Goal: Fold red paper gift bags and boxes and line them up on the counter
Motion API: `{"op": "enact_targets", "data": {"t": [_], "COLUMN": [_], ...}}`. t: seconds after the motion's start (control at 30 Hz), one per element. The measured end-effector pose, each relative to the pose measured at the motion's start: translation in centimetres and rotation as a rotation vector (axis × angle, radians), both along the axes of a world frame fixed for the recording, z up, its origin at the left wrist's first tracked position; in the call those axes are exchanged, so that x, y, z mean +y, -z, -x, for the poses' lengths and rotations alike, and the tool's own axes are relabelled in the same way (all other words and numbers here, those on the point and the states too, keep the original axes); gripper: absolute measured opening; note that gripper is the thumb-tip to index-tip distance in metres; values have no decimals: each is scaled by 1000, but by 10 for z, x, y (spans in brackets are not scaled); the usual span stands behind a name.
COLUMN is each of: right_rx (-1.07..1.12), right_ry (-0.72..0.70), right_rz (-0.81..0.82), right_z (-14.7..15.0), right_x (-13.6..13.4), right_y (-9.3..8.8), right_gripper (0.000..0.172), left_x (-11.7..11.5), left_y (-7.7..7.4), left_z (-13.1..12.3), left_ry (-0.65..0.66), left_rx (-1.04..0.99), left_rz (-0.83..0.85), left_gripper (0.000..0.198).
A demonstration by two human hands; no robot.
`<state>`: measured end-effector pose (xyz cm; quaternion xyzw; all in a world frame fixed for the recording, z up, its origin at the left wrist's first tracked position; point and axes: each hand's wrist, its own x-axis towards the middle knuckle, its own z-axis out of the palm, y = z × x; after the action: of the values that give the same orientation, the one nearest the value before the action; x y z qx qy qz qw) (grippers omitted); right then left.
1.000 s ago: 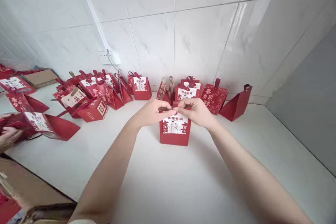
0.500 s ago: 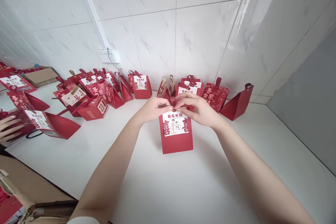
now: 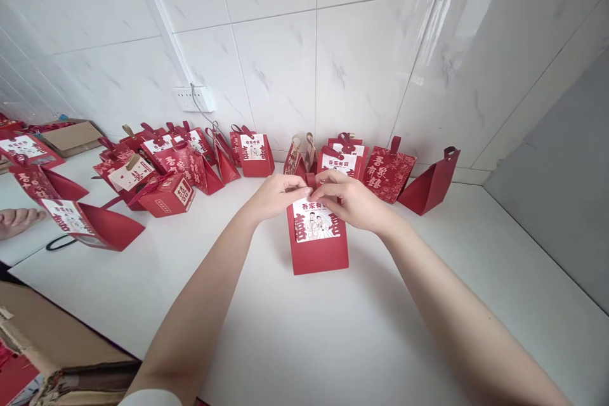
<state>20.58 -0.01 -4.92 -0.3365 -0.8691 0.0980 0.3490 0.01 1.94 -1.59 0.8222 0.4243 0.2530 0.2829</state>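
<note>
A red wedge-shaped gift box (image 3: 320, 259) stands upright on the table in front of me. Its white card (image 3: 318, 226) shows a cartoon couple and red characters. My left hand (image 3: 277, 196) pinches at the dark red ribbon (image 3: 311, 181) on the box top, thumb and index finger pressed together. From the other side my right hand (image 3: 351, 200) has its fingertips closed on the same ribbon, its fingers covering the upper right of the card. Both sets of fingertips meet there, so the exact grip on the ribbon is partly hidden.
Red gift boxes (image 3: 254, 155) line the tiled wall, with more at left and a tall one (image 3: 431, 184) at right. A co-worker's hand (image 3: 19, 222) rests at the far left. An opened carton (image 3: 61, 330) stands below the white table (image 3: 276, 336) edge.
My right fingers have shifted slightly left and curled more over the card's top. The co-worker's hand has moved off a red box and now lies on the table. The view has shifted slightly.
</note>
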Motion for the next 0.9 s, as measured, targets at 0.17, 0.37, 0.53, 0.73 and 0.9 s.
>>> {"op": "enact_targets", "data": {"t": [0.17,0.37,0.53,0.73,0.9], "right_rx": [139,134,53,44,61], "right_ry": [-69,-15,14,41,37], "right_rz": [36,-56,-81,-79,-54], "right_z": [-7,-14,-8,-5,-5], "right_x": [-2,-5,-3,-3,-1], "right_y": [-9,-17,-9,-6,-5], "right_gripper": [16,11,12,15,15], "left_x": [-1,-2,-2,-1,-1], "left_y": [-1,-4,-2,-2,-3], "left_z": [0,1,1,1,0], "left_ry": [10,28,21,16,20], "left_rx": [-25,-23,-9,-1,-6], "left_rz": [46,67,34,6,1], "left_gripper": [29,31,32,32,30]}}
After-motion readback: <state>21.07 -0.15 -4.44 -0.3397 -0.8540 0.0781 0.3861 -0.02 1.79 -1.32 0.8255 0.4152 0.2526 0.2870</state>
